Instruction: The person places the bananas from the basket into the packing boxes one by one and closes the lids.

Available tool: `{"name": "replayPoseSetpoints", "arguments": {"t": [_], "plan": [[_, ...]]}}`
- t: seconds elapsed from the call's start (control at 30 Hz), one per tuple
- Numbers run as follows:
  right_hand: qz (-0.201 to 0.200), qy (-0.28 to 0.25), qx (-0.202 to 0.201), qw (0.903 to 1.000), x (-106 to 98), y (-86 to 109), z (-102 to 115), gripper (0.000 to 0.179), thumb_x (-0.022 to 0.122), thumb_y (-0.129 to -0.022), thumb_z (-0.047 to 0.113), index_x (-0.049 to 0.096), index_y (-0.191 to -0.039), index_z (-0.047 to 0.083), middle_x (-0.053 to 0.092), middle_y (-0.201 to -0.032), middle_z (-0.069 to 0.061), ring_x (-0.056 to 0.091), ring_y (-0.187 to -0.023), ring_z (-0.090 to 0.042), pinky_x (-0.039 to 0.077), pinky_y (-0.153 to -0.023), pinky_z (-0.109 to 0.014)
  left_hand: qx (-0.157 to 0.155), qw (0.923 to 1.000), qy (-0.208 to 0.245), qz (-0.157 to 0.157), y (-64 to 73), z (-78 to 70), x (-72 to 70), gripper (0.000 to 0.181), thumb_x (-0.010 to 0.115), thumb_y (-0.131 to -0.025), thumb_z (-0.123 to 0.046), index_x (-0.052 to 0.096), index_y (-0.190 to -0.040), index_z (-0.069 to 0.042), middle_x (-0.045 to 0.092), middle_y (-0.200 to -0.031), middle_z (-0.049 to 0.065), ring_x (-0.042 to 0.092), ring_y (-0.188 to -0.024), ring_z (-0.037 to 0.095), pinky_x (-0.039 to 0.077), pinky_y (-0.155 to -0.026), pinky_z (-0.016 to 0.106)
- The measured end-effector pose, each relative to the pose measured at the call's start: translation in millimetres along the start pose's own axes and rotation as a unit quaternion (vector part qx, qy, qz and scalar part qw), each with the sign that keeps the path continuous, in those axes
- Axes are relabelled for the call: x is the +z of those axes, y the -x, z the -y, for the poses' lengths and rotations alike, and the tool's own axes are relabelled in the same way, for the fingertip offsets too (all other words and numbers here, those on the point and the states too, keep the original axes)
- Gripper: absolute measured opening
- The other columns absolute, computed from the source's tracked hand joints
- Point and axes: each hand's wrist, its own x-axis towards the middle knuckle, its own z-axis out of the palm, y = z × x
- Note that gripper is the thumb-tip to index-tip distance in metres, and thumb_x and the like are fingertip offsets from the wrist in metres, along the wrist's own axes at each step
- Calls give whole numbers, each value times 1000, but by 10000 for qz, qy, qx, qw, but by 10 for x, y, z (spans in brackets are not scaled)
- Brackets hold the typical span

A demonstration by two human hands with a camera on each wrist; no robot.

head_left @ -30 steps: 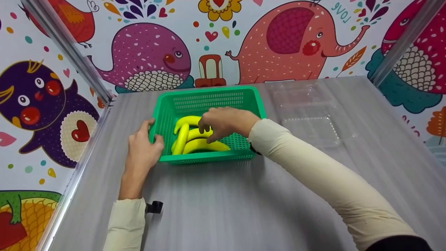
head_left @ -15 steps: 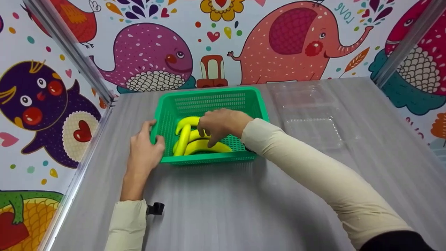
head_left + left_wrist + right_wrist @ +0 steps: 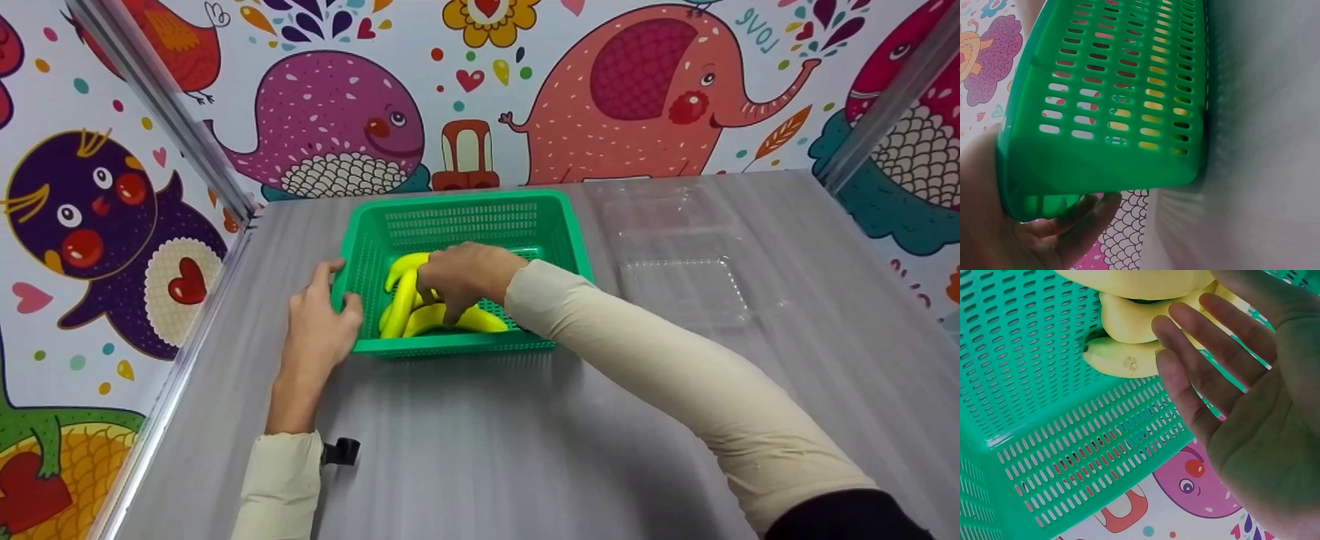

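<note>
A green perforated basket (image 3: 457, 345) stands on the table with several yellow bananas inside. My left hand (image 3: 319, 330) grips the basket's left rim; in the left wrist view its fingers (image 3: 1095, 222) curl under the rim at a corner. My right hand (image 3: 472, 274) reaches down into the basket over the bananas, fingers slightly bent and spread. One banana (image 3: 403, 304) lies across the others at the left, another banana (image 3: 484, 320) along the front wall. In the right wrist view, the fingertips come right up to a banana (image 3: 1126, 357) with a greenish end, and the palm holds nothing.
A clear plastic container (image 3: 682, 289) with its lid raised sits on the table right of the basket. Cartoon-printed walls (image 3: 480, 90) stand behind and at the left, joined by a metal corner post (image 3: 180, 127).
My right hand has lowered slightly and moved closer in among the bananas. My left hand keeps its grip on the rim. The whole head view has shifted a little.
</note>
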Motion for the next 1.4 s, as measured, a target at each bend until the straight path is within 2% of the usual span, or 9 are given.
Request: {"name": "replayPoseSetpoints", "arguments": {"t": [0.2, 0.43, 0.6, 0.73, 0.87, 0.97, 1.07, 1.27, 1.4], "plan": [[42, 62, 47, 10000, 17, -21, -14, 46, 84, -96, 37, 76, -136, 17, 72, -130, -3, 63, -111, -25, 59, -101, -40, 41, 10000, 31, 21, -17, -22, 16, 52, 56, -105, -17, 51, -157, -10, 75, -117, 24, 68, -91, 35, 57, -86, 49], [-28, 350, 58, 9994, 47, -64, -53, 42, 86, -95, 36, 77, -129, 13, 75, -121, -5, 65, -102, -25, 61, -96, -39, 87, 9999, 32, 71, -37, -40, 26, 53, 55, -105, -17, 50, -157, -10, 76, -117, 23, 68, -87, 34, 56, -81, 46], [-8, 368, 115, 9993, 78, -93, -63, 37, 87, -93, 36, 78, -121, 12, 74, -108, -3, 64, -96, -24, 60, -89, -37, 80, 9999, 21, 62, -30, -23, 27, 52, 56, -105, -17, 50, -157, -11, 73, -98, 19, 64, -77, 31, 52, -73, 41], [26, 359, 129, 9993, 117, -119, -51, 34, 87, -94, 36, 78, -116, 12, 71, -100, -2, 63, -90, -24, 56, -83, -35, 78, 10000, -3, 21, -19, 1, 23, 52, 56, -105, -17, 51, -156, -12, 72, -94, 16, 64, -77, 29, 51, -72, 38], [-81, 504, 131, 9986, 153, -126, -24, 38, 86, -94, 38, 76, -120, 13, 70, -101, -3, 63, -91, -24, 58, -86, -36, 42, 10000, -16, -10, -14, 17, 10, 52, 56, -105, -17, 52, -156, -12, 69, -91, 15, 62, -70, 28, 49, -66, 37], [-146, 568, 133, 9982, 171, -109, -8, 44, 86, -94, 39, 74, -127, 13, 70, -108, -3, 63, -97, -25, 59, -93, -37, 15, 10000, -8, -47, -9, 17, 6, 52, 56, -105, -17, 52, -156, -12, 72, -94, 16, 62, -67, 27, 49, -63, 36], [-142, 570, 113, 9982, 168, -83, -9, 43, 85, -96, 35, 72, -130, 12, 68, -110, -5, 63, -99, -27, 59, -95, -37, -30, 10000, 2, -55, 2, 6, 3, 52, 56, -105, -18, 52, -157, -12, 74, -100, 17, 63, -68, 27, 49, -64, 35], [-137, 548, 129, 9983, 106, -11, -41, 29, 81, -98, 23, 72, -124, 12, 66, -102, -5, 61, -92, -26, 55, -84, -35, -125, 9999, 0, -42, 7, -22, 5, 53, 55, -105, -18, 52, -157, -10, 76, -107, 20, 65, -71, 29, 49, -63, 35], [-111, 345, 195, 9992, 50, 65, -40, 28, 78, -100, 20, 73, -126, 11, 67, -106, -6, 62, -93, -27, 57, -85, -35, -167, 9998, -53, -69, -2, -37, 5, 53, 55, -105, -19, 52, -157, -10, 76, -109, 20, 67, -76, 31, 50, -65, 35]]}}
